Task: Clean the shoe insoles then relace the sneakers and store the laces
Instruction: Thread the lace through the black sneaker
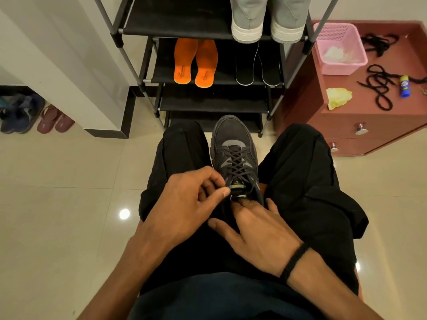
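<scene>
A dark grey sneaker [233, 146] stands between my knees, toe pointing away, laced with a dark lace [236, 163]. My left hand [187, 204] pinches the lace end at the top left eyelet beside the tongue. My right hand [256, 229] rests at the shoe's collar with fingers spread over the opening. Two orange insoles [196, 62] and two black insoles [256, 65] lie on the middle shelf of the black shoe rack [143, 56]. Loose black laces [379, 86] lie on the pink cabinet top.
Grey shoes [268, 17] stand on the rack's top shelf. The pink cabinet [369, 118] at right carries a pink basket [339, 47], a yellow cloth [338, 98] and a small blue bottle [404, 86]. Sandals [34, 116] sit on the floor at left.
</scene>
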A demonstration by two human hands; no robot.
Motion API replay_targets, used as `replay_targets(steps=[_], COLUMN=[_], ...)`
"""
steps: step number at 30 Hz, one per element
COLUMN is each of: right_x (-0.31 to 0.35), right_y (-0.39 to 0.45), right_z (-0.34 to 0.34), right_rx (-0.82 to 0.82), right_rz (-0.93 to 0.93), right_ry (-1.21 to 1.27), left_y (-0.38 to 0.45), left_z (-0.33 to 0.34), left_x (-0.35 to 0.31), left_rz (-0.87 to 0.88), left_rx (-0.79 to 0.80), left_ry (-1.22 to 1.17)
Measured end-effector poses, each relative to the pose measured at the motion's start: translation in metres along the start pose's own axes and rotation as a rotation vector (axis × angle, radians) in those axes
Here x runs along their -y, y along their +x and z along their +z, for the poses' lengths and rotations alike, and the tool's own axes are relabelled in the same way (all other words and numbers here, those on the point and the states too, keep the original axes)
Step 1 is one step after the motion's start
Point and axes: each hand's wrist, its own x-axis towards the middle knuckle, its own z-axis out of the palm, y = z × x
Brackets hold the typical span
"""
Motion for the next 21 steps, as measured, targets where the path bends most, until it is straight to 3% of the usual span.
replay_targets(steps=[4,10,14,21], right_x=[-0.005,-0.009,-0.011,-0.013], right_y=[-0.020,-0.022,-0.022,-0.026], right_z=[-0.008,0.000,0.000,-0.009], right_rx=[0.012,-0.009,-0.001,0.030], right_rz=[-0.055,-0.086,-0.123,-0.224], right_ry=[-0.069,-0.043,-0.071,-0.084], left_y=[-0.017,-0.008,-0.004,0.011], left_z=[0.012,0.023,0.032,0.049], left_x=[0.009,0.006,-0.004,-0.012], left_rz=[-0.058,-0.166,-0.216,-0.205], left_rx=[-0.032,-0.121,-0.164,-0.195], left_ry=[0.155,0.105,0.288,0.408])
